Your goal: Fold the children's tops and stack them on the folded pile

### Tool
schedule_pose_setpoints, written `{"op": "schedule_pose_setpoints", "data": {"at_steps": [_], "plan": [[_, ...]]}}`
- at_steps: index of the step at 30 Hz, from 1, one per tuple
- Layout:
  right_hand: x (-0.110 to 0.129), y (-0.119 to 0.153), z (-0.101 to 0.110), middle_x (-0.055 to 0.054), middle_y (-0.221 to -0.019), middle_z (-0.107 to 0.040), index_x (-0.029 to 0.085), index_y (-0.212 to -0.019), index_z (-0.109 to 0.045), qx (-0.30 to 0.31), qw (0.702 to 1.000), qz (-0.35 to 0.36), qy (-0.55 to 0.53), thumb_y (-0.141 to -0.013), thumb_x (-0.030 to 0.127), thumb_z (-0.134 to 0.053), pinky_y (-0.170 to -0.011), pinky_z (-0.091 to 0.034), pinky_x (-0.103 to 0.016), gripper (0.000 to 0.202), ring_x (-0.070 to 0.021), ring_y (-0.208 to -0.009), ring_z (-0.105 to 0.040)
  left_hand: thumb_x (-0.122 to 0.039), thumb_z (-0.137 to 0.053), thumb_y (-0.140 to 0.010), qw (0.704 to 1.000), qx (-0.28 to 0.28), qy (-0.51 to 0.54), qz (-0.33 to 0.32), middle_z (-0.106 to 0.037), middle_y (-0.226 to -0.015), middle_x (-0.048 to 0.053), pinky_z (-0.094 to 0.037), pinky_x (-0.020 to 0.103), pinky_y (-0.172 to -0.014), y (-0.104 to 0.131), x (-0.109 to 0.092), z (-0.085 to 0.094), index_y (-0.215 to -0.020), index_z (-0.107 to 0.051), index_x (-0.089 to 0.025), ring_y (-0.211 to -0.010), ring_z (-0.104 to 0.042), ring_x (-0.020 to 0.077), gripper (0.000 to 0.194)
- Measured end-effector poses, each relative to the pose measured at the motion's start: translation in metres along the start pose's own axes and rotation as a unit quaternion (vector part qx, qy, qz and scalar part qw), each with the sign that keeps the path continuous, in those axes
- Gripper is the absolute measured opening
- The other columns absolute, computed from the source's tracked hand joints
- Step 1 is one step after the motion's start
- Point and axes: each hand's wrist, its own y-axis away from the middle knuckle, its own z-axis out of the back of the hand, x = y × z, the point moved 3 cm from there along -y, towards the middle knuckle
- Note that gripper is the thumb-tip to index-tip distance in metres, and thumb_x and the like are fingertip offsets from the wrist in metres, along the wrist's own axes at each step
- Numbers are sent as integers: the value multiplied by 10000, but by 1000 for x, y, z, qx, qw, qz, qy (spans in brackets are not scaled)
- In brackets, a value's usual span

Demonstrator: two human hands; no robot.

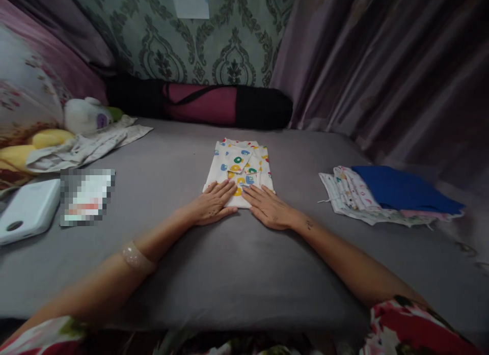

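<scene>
A white garment (pixel 242 161) with a colourful letter print lies folded into a rough rectangle on the grey sheet. My left hand (pixel 214 201) rests flat on its near left corner, fingers stretched out. On the near right corner lies my right hand (pixel 267 205), also flat with its fingers extended. Both palms face down, and the fingertips point inward across the cloth. Folded parts of the garment overlap at its far half. The hands cover parts of the near edge.
To the right sits a stack of folded clothes (pixel 367 194) topped by a blue cloth (pixel 405 189). A white box-like device (pixel 28 210) and a blurred-out flat item (pixel 87 197) lie left. Behind are a plush toy (pixel 82 115), a crumpled cloth (pixel 91 148) and a long black-and-maroon bag (pixel 202 104).
</scene>
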Motion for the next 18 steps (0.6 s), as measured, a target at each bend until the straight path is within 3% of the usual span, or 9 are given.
{"op": "schedule_pose_setpoints", "data": {"at_steps": [4,7,10,13,18], "plan": [[-1,1,6,-60,-1585,-207,220,-1520,-263,15,999,-14,-32,-1012,392,-289,-1201,-89,-483,536,-206,-1468,-111,-653,-266,-934,999,-48,11,-23,-191,-1593,139,-138,476,-1175,4,2,8,-1528,-201,-201,-1474,-140,270,749],[3,2,13,-88,-1580,-219,185,-1508,-296,18,997,-35,-65,-1003,426,-318,-1197,-107,-488,560,-215,-1468,-114,-535,-361,-963,993,-104,0,-57,-382,-1489,156,-312,459,-1103,7,-4,20,-1402,-438,-216,-1375,-351,288,548],[12,4,16,-114,-1560,-274,166,-1496,-323,-7,996,-48,-76,-970,434,-418,-1193,-126,-488,598,-224,-1462,-155,-375,-341,-1000,989,-98,-29,-104,-581,-1215,136,-440,396,-963,8,-15,24,-1192,-591,-190,-1118,-553,241,365],[19,5,13,-126,-1530,-343,173,-1471,-372,-28,996,-48,-70,-944,412,-487,-1186,-161,-481,590,-225,-1441,-238,-269,-303,-1006,986,-79,-69,-130,-626,-1028,119,-476,374,-871,6,-25,23,-1075,-620,-164,-958,-587,220,341],[13,6,9,-125,-1443,-479,191,-1421,-448,-104,992,-48,-51,-931,331,-511,-1147,-293,-461,514,-229,-1363,-397,-253,-295,-999,988,-92,-68,-102,-655,-952,109,-492,360,-826,3,-29,29,-970,-622,-160,-895,-611,215,341]]}}
